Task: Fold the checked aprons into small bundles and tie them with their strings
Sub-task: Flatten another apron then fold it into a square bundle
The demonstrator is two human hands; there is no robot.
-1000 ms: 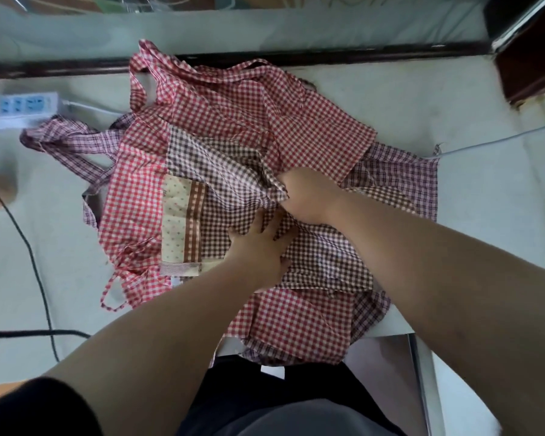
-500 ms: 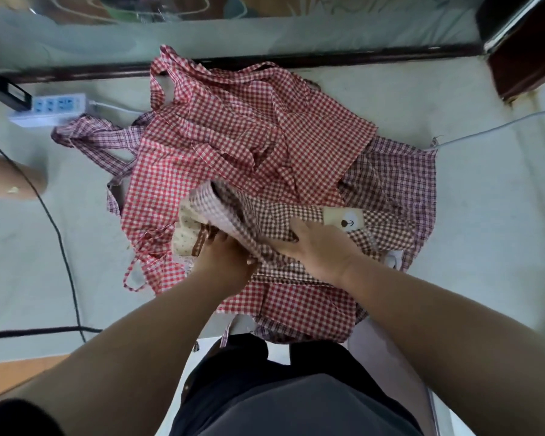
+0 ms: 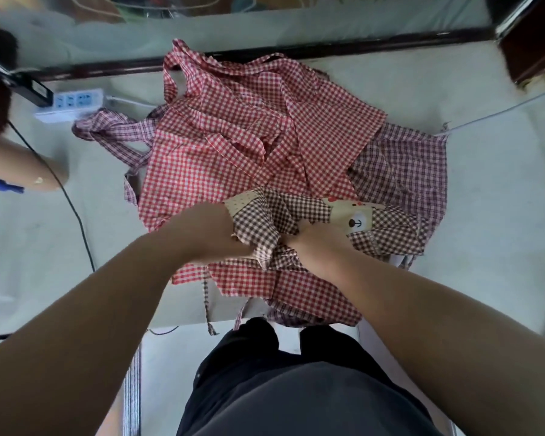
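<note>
Brown checked apron [image 3: 296, 212] lay bunched; left hand [image 3: 208, 234] and right hand [image 3: 323, 243] both clutched its folds. Risk: strings [image 3: 205, 297] could snag the red apron [image 3: 233, 146] beneath, dragging it along.

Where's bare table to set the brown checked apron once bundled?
Best: bare table right of the purple checked apron, this side of the white cable. Second: the strip between the red checked apron and the black cable. Crowded: the centre pile, where left hand and right hand grip the brown checked apron; far left, the power strip and another person's arm.
</note>
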